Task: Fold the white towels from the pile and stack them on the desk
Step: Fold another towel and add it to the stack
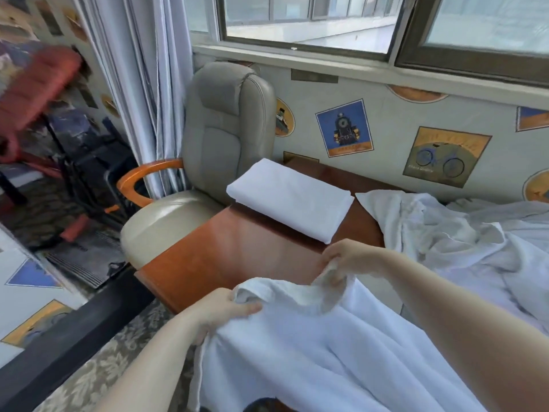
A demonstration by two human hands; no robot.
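Observation:
A white towel [312,346] hangs spread out below my hands at the near edge of the wooden desk [237,251]. My left hand [219,310] pinches its left top corner. My right hand [347,260] grips the top edge a little further right and higher. One folded white towel [291,200] lies flat on the far part of the desk. A crumpled pile of white towels [463,239] covers the desk's right side.
A grey leather armchair [219,144] with orange wooden armrests stands against the desk's left end. A windowsill and window run along the wall behind. Curtains hang at left. Patterned carpet lies below at the lower left.

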